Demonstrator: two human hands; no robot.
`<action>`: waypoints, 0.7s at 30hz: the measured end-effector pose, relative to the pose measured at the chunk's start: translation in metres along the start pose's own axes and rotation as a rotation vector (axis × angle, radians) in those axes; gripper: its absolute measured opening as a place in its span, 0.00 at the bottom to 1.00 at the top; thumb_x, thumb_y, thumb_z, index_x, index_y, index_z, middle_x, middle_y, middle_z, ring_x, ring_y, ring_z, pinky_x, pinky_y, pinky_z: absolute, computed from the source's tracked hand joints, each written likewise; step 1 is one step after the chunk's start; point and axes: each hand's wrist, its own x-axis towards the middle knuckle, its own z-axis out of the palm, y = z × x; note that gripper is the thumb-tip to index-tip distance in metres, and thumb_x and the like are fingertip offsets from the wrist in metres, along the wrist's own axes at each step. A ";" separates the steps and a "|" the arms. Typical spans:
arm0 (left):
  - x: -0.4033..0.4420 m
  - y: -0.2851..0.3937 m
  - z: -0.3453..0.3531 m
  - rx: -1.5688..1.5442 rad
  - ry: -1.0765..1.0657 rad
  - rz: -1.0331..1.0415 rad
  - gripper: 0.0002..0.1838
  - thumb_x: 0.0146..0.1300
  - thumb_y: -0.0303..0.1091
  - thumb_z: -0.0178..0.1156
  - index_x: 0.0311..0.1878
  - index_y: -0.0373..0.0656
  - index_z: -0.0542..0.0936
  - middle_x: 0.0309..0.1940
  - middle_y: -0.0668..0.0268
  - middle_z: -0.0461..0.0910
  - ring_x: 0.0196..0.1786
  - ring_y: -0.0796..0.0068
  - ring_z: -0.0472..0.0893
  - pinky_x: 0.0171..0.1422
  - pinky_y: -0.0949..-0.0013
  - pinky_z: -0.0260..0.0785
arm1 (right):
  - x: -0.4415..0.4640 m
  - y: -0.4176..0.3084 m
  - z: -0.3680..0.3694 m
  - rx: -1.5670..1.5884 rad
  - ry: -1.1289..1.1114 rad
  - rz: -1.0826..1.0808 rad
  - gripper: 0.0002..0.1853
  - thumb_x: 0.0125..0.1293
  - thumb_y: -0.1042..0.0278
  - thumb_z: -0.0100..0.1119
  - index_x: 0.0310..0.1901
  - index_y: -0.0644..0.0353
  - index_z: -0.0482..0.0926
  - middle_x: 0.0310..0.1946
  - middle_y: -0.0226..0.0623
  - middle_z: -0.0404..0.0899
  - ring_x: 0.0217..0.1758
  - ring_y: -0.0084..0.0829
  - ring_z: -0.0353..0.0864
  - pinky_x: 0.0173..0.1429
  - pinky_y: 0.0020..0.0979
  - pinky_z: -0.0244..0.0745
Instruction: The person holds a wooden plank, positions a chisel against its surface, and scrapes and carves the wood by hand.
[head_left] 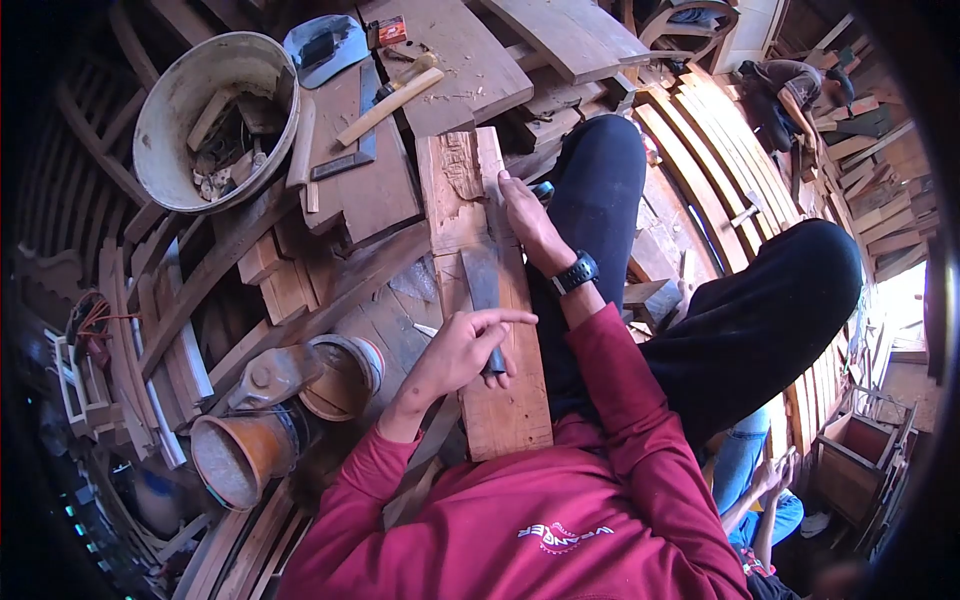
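Observation:
A long wooden board (505, 420) lies lengthwise against my body, its far end roughly chipped and hollowed. My left hand (460, 350) is above the near half of the board, index finger stretched to the right and the other fingers curled around a flat grey metal blade (481, 280). The blade points along the board toward the chipped part; its handle end is partly hidden by my fingers. Wearing a black watch (575, 271), my right hand (530, 222) grips the board's right edge near the far end. A small dark object with a blue edge (543, 190) shows beside it.
At upper left stands a white bucket (160, 150) with wood scraps. Beyond the board are a cap (326, 48), a try square (368, 125), a wooden stick (390, 107) and a small red box (391, 30). Containers (235, 455) sit lower left. Two other people (790, 95) work at right.

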 end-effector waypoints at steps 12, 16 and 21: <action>0.007 -0.010 -0.001 0.135 -0.061 0.056 0.23 0.79 0.45 0.51 0.61 0.35 0.80 0.44 0.57 0.88 0.37 0.81 0.85 0.43 0.76 0.76 | 0.000 0.000 0.000 0.042 -0.010 0.017 0.35 0.80 0.39 0.36 0.51 0.72 0.74 0.46 0.47 0.79 0.50 0.36 0.75 0.59 0.37 0.68; -0.007 0.006 0.007 0.303 -0.345 -0.050 0.25 0.77 0.49 0.53 0.68 0.43 0.76 0.46 0.59 0.87 0.34 0.85 0.82 0.39 0.77 0.77 | -0.003 -0.006 0.001 0.030 -0.006 0.036 0.35 0.80 0.38 0.36 0.50 0.71 0.74 0.44 0.46 0.79 0.49 0.34 0.75 0.57 0.36 0.69; 0.000 -0.008 -0.005 0.175 -0.225 0.015 0.27 0.78 0.47 0.52 0.75 0.46 0.69 0.57 0.58 0.83 0.43 0.79 0.86 0.49 0.74 0.77 | -0.004 -0.004 0.002 0.055 0.008 -0.001 0.35 0.80 0.38 0.36 0.50 0.71 0.74 0.44 0.45 0.79 0.48 0.34 0.74 0.57 0.36 0.69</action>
